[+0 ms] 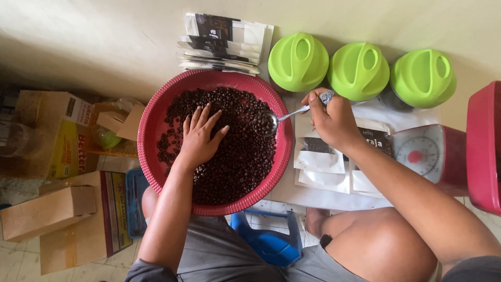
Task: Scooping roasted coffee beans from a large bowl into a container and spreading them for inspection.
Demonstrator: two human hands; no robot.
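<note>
A round red basket (pixel 154 125) full of dark roasted coffee beans (pixel 235 162) rests in front of me. My left hand (pixel 200 137) lies flat on the beans, fingers spread, holding nothing. My right hand (pixel 330 119) grips the handle of a metal spoon (pixel 269 123), whose bowl carries beans just above the pile near the basket's right side. Under my right hand lie several white pouches (pixel 319 161) with clear windows.
Three jars with green lids (pixel 298 61) stand along the wall, beside a stack of flat pouches (pixel 224 42). A red kitchen scale (pixel 430 156) and a red container (pixel 484 146) sit at right. Cardboard boxes (pixel 49 211) crowd the left. A blue stool (pixel 269 241) is below.
</note>
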